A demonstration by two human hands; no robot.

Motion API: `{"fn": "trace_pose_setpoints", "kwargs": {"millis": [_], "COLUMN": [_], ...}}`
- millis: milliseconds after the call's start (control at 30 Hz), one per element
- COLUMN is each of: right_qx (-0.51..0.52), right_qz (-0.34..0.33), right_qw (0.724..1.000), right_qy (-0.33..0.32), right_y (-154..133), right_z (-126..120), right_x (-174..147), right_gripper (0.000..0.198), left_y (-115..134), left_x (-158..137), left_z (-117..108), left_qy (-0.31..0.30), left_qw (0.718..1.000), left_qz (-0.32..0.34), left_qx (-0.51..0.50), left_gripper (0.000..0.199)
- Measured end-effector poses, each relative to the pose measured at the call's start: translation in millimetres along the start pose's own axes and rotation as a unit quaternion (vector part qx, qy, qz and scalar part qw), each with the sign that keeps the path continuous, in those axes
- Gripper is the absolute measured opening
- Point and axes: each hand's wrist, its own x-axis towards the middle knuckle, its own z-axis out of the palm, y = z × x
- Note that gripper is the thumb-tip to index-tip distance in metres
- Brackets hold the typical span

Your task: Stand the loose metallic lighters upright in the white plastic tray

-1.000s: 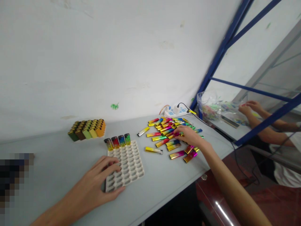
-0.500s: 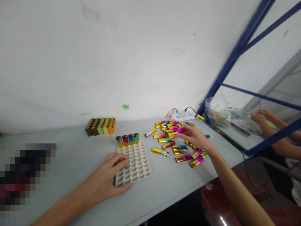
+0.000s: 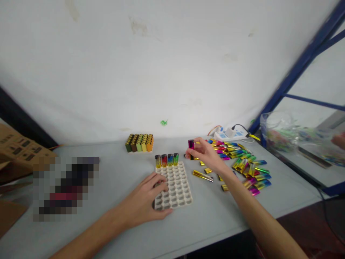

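My left hand (image 3: 147, 199) holds the left side of a white tray (image 3: 185, 190) with rows of oval holes, its fingers bent over the holes and its thumb by the front edge. Several colourful lighters (image 3: 170, 160) stand upright in the tray's back row. My right hand (image 3: 207, 154) is closed around a magenta lighter (image 3: 191, 144), held upright to the right of that row, above the table; its lower part is hidden by my fingers. Loose shiny metallic-coloured lighters (image 3: 252, 169) lie in a scattered pile to the right of the tray.
Another tray full of dark, green and orange lighters (image 3: 139, 144) stands near the wall. A power strip (image 3: 229, 134) with cables lies behind the pile. Cardboard boxes (image 3: 20, 147) are at the left. On the right are a blue frame (image 3: 275, 99), a clear plastic bag (image 3: 280, 127) and another person's hand (image 3: 339, 140).
My right hand has lifted a magenta lighter from the pile and moved it left toward the tray. My left hand keeps its place on the tray. The view has turned left.
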Motion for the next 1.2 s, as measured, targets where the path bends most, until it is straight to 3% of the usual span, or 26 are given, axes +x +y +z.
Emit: {"fn": "trace_pose_setpoints", "kwargs": {"millis": [200, 433, 667, 900, 1067, 1200], "right_qx": [0.064, 0.15, 0.169, 0.199, 0.206, 0.101], "right_qz": [0.026, 0.176, 0.234, 0.212, 0.092, 0.031], "right_qw": [0.997, 0.973, 0.954, 0.954, 0.97, 0.988], "right_qy": [0.021, 0.022, 0.079, 0.07, 0.09, 0.108], "right_y": [19, 21, 13, 9, 15, 22], "right_z": [28, 40, 46, 45, 39, 32], "right_x": [-1, -7, -8, -8, -2, -3], "right_gripper": [0.039, 0.056, 0.043, 0.049, 0.056, 0.05], "left_y": [2, 2, 1, 0, 2, 2], "left_x": [1, 2, 2, 2, 3, 4], "left_z": [-1, -3, -2, -1, -5, -9], "left_qy": [0.002, -0.007, -0.003, 0.001, -0.014, -0.022], "left_qw": [1.0, 1.0, 1.0, 1.0, 1.0, 1.0], "left_qz": [0.004, 0.006, 0.014, 0.015, 0.012, 0.012], "left_qx": [0.003, 0.007, 0.016, 0.013, 0.007, 0.006], "left_gripper": [0.037, 0.037, 0.034, 0.033, 0.033, 0.034]}}
